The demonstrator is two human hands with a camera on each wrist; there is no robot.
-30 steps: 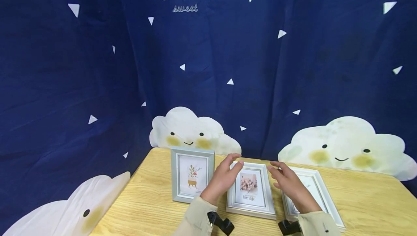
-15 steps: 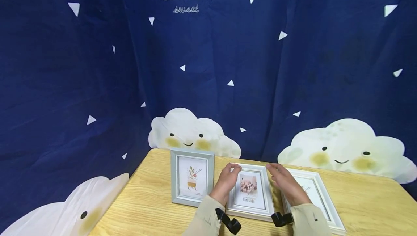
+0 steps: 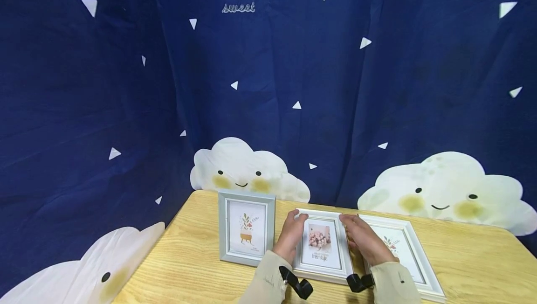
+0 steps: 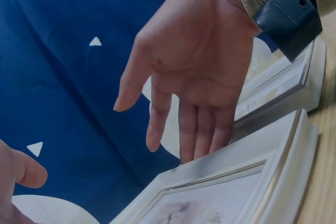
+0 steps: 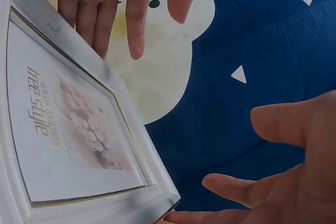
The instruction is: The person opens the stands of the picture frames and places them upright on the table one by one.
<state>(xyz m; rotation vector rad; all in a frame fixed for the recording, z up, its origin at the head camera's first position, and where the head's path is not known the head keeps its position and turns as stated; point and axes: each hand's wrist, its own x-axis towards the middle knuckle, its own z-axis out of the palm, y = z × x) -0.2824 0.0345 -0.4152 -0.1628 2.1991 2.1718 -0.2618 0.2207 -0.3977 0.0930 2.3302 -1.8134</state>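
- A person's left hand (image 3: 291,234) and right hand (image 3: 366,238) flank the middle picture frame (image 3: 323,274), one at each side edge. The frame is on the worktop (image 3: 189,243), between two others.
- The left hand's grip is wide, its fingers mostly straight along the frame's side and closed around nothing. Whether skin meets the edge cannot be told.
- The right hand's grip is likewise wide, thumb apart from the extended fingers, near the upper right corner. The fingertips partly pass out of sight beyond the border in the left wrist view.
- Inside the white middle frame, a pale mat surrounds a flower print (image 3: 320,239) of pink blooms, lettered "free style" below. How far the frame tilts is hard to judge.
- To its left, a grey-blue frame (image 3: 223,229) stands upright, holding a plant print (image 3: 246,229) of leafy stems in an orange pot.
- To its right, a second white frame (image 3: 422,250) contains a sprig print (image 3: 394,246), partly covered by the right hand.
- Behind them hangs a navy curtain (image 3: 268,75) with smiling clouds and white triangles.
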